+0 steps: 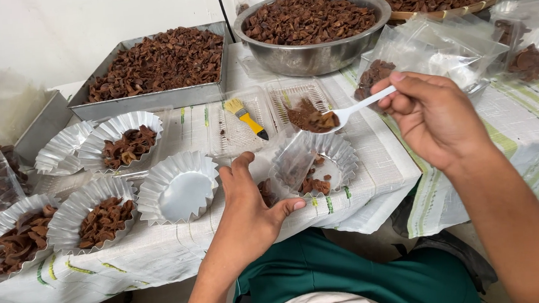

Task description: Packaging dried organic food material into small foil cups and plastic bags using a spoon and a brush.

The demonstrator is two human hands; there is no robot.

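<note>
From the head camera, the right hand [431, 118] pinches the handle of a white spoon [349, 111] between thumb and fingers, closed firmly on it; the spoon's bowl carries a heap of brown chips [310, 118] and hovers just above a pleated foil cup [314, 161]. That cup sits near the table's front edge and already holds a few brown pieces on its right side. The left hand [248, 207] rests on the cloth [163, 254] with fingers spread and loose, gripping nothing, its thumb touching the cup's near rim. Just left of it stands an empty cup [178, 188]. Further left, three filled cups [100, 220] hold the same brown pieces, with another spare foil cup behind them. A yellow-handled brush [246, 117] lies on a clear tray [291, 93] beyond the hands. At the back, a rectangular metal pan [152, 101] and a round steel bowl [313, 56] are both heaped with brown chips. Clear bags [446, 50] lie to the right, some holding chips.
</note>
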